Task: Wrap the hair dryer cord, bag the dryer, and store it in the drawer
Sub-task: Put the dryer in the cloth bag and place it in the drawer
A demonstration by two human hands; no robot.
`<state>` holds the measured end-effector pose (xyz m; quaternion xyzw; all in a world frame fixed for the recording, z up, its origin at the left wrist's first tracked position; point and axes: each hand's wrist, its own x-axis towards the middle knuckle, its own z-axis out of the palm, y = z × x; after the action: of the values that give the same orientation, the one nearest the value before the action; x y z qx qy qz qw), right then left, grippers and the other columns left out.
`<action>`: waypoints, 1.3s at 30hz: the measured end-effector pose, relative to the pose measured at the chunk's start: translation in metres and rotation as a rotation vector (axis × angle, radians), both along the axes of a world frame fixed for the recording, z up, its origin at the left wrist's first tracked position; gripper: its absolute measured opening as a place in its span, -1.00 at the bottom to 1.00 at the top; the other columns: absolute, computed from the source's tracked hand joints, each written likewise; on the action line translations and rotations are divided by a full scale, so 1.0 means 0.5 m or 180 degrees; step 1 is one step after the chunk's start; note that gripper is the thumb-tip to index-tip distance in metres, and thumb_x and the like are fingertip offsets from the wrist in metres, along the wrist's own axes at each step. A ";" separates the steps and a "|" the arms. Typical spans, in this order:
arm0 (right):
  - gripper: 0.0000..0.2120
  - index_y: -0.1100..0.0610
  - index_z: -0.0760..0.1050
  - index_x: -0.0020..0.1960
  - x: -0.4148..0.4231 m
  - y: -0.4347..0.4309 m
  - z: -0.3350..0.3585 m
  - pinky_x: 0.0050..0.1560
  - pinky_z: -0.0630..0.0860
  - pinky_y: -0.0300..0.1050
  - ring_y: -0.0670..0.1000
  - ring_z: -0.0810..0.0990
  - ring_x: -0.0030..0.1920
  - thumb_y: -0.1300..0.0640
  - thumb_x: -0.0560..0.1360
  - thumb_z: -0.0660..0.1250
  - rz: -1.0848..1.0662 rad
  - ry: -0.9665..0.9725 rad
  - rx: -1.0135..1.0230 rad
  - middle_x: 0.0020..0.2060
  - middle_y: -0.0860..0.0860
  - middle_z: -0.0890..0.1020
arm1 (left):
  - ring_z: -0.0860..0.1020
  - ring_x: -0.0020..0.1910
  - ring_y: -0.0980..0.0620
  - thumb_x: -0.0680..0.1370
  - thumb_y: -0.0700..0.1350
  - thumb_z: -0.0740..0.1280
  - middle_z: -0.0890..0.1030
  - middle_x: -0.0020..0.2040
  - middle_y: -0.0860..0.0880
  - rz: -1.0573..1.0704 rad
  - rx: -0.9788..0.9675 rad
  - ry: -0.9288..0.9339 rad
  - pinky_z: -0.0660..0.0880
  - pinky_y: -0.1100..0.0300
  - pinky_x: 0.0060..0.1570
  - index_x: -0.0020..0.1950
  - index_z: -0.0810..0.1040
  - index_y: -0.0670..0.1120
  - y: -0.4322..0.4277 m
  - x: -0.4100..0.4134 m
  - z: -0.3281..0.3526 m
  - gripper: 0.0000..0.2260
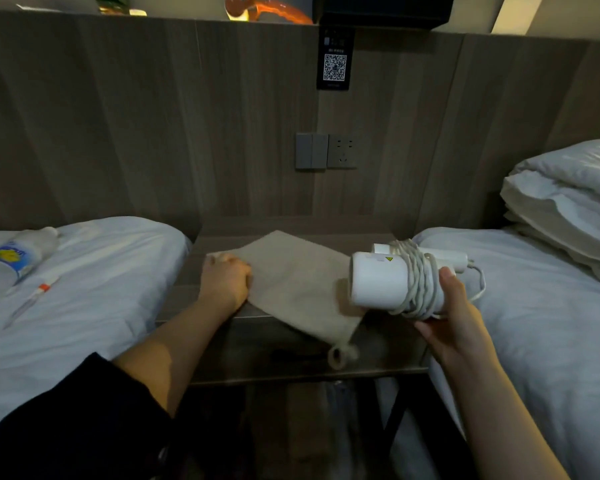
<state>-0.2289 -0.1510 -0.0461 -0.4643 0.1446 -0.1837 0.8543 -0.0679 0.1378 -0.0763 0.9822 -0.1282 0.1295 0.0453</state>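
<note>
Two hands, well apart. On the dark wooden bedside table [184,282] lies the flat beige cloth bag [291,282], left hand [224,282] gripping its edge. Right hand [454,323] clasps the white plastic hair dryer [374,282] beside it, pale cord [418,282] coiled round. Best spread the mouth wide; barrel first.

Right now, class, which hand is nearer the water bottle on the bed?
Left. The left hand grips the cloth bag on the nightstand, right of the water bottle; the right hand holds the hair dryer farther right.
</note>
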 end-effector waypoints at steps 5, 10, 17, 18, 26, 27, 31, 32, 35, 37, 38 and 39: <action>-0.62 0.17 0.50 0.24 -0.017 -0.017 -0.007 0.02 0.57 0.08 0.10 0.64 0.07 0.01 0.48 0.33 -0.0226 0.0079 -0.0024 0.07 0.12 0.66 | 0.43 0.20 -0.11 0.55 -0.06 0.16 0.55 0.15 -0.07 -0.0080 -0.0214 0.0222 0.40 0.03 0.19 0.10 0.58 -0.03 -0.080 -0.044 0.047 -0.75; -0.59 0.14 0.50 0.27 -0.023 -0.028 -0.025 0.09 0.55 0.10 0.11 0.61 0.15 -0.02 0.48 0.32 -0.0193 0.0093 0.0110 0.15 0.10 0.64 | 0.44 0.25 -0.08 0.35 0.41 0.24 0.45 0.33 -0.02 -0.1237 0.0280 0.1429 0.43 0.01 0.20 0.42 0.29 0.03 -0.208 -0.139 0.054 -0.25; -0.61 0.09 0.50 0.27 -0.030 -0.036 -0.026 0.00 0.57 0.00 0.04 0.63 0.11 -0.04 0.49 0.30 -0.0142 0.0075 0.0162 0.13 0.06 0.65 | 0.27 0.43 -0.11 0.57 0.11 0.14 0.23 0.50 -0.11 -0.0945 0.0093 0.1454 0.25 0.04 0.38 0.49 0.17 -0.07 -0.234 -0.126 0.034 -0.47; -0.62 0.08 0.51 0.26 -0.030 -0.036 -0.025 -0.03 0.57 -0.03 0.02 0.63 0.09 -0.04 0.49 0.30 -0.0129 0.0074 0.0164 0.12 0.04 0.66 | 0.32 0.40 -0.11 0.59 0.07 0.13 0.30 0.46 -0.13 -0.0870 -0.0365 0.1447 0.27 0.06 0.36 0.45 0.26 -0.10 -0.234 -0.118 0.039 -0.53; -0.75 0.00 0.55 0.11 -0.029 -0.040 -0.015 -0.11 0.58 -0.09 -0.06 0.66 -0.02 -0.05 0.50 0.26 -0.0010 -0.0009 0.0308 0.05 -0.01 0.67 | 0.38 0.14 -0.13 0.42 0.17 0.30 0.42 0.16 -0.12 -0.0703 0.0048 -0.0148 0.36 0.03 -0.02 0.19 0.40 -0.06 -0.247 -0.136 0.028 -0.55; -0.74 0.01 0.55 0.13 -0.030 -0.039 -0.013 -0.13 0.59 -0.10 -0.06 0.66 -0.02 -0.05 0.51 0.25 0.0011 -0.0029 0.0338 0.05 -0.01 0.67 | 0.40 0.14 -0.13 0.42 0.15 0.32 0.43 0.15 -0.11 -0.0735 0.0116 -0.0064 0.36 0.04 -0.04 0.18 0.40 -0.05 -0.244 -0.144 0.025 -0.56; -0.67 0.05 0.50 0.22 -0.031 -0.037 -0.006 -0.26 0.63 -0.12 -0.03 0.69 -0.07 -0.05 0.52 0.24 0.0109 -0.0174 0.0605 0.01 0.02 0.69 | 0.51 0.06 -0.13 0.49 0.02 0.28 0.55 0.09 -0.13 -0.0755 0.0173 0.0215 0.38 0.12 -0.10 0.10 0.47 -0.10 -0.231 -0.161 0.025 -0.73; -0.63 0.05 0.48 0.27 -0.032 -0.035 -0.004 -0.25 0.64 -0.12 -0.01 0.69 -0.03 -0.06 0.52 0.23 0.0136 -0.0197 0.0674 0.04 0.02 0.68 | 0.52 0.03 -0.14 0.52 0.01 0.25 0.57 0.05 -0.15 -0.0738 0.0026 0.0207 0.35 0.14 -0.13 0.05 0.50 -0.12 -0.231 -0.161 0.031 -0.77; -0.59 0.06 0.44 0.32 -0.031 -0.028 0.001 -0.21 0.64 -0.10 0.04 0.61 0.12 -0.06 0.52 0.22 0.0137 -0.0227 0.0792 0.13 0.05 0.63 | 0.55 -0.05 -0.18 0.56 -0.05 0.17 0.60 -0.10 -0.18 -0.0423 -0.0797 0.0293 0.35 0.13 -0.18 -0.11 0.55 -0.18 -0.237 -0.147 0.052 -0.74; -0.62 0.06 0.45 0.30 -0.029 -0.028 0.001 -0.23 0.64 -0.09 0.03 0.62 0.09 -0.05 0.53 0.21 0.0141 -0.0288 0.0827 0.07 0.04 0.67 | 0.52 -0.16 -0.18 0.55 -0.10 0.17 0.51 -0.31 -0.12 -0.0199 -0.1546 0.0457 0.32 0.14 -0.23 -0.37 0.44 -0.14 -0.245 -0.124 0.056 -0.70; -0.65 0.05 0.47 0.27 -0.029 -0.030 0.001 -0.25 0.65 -0.09 0.02 0.65 0.04 -0.04 0.53 0.21 0.0167 -0.0310 0.0828 0.00 0.03 0.69 | 0.49 -0.24 -0.14 0.54 -0.13 0.18 0.44 -0.40 -0.08 -0.0145 -0.1884 0.0580 0.29 0.16 -0.27 -0.44 0.36 -0.10 -0.252 -0.113 0.057 -0.67; -0.67 0.05 0.49 0.23 -0.030 -0.033 0.001 -0.27 0.65 -0.09 0.01 0.67 -0.02 -0.04 0.53 0.20 0.0221 -0.0340 0.0817 -0.06 0.02 0.72 | 0.45 -0.30 -0.10 0.53 -0.16 0.19 0.38 -0.45 -0.06 -0.0111 -0.2222 0.0742 0.28 0.17 -0.29 -0.48 0.32 -0.09 -0.259 -0.106 0.058 -0.65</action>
<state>-0.2439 -0.1674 -0.0457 -0.3455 0.1050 -0.1585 0.9190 -0.1211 0.0085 -0.0471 0.9134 -0.0870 0.0518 0.3943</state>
